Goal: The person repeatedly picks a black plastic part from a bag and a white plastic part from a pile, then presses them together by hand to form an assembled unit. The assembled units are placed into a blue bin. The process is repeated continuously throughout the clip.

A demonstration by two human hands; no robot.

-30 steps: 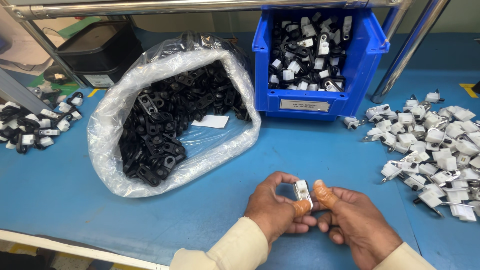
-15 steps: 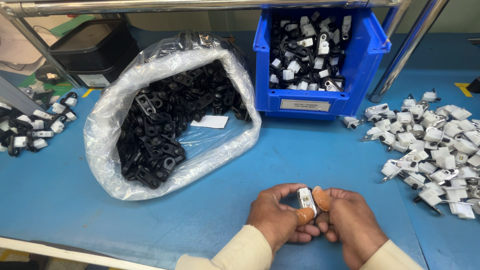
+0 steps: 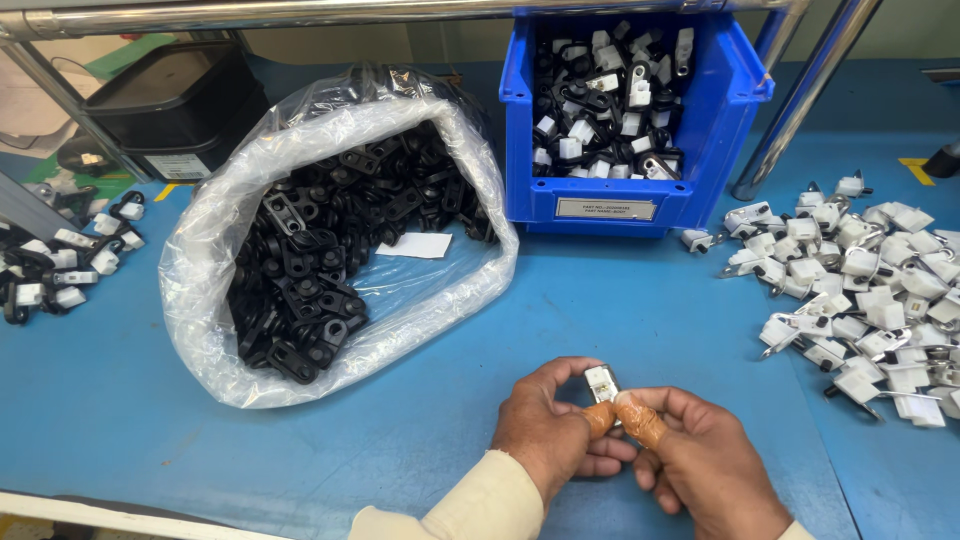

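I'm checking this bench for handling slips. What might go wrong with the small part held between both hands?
The small white part is pinched only between fingertips of the left hand and right hand; it might slip onto the blue table.

The pile of white parts lies loose close to the right hand, so a dropped piece may get lost among them.

The open clear bag of black parts sags sideways; pieces may spill.

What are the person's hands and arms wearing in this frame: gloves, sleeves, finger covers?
No gloves. The left hand and right hand are bare apart from tan rubber finger cots rolled over the thumb tips. The left arm has a cream long sleeve reaching the wrist; only a sliver of matching fabric shows at the right wrist.
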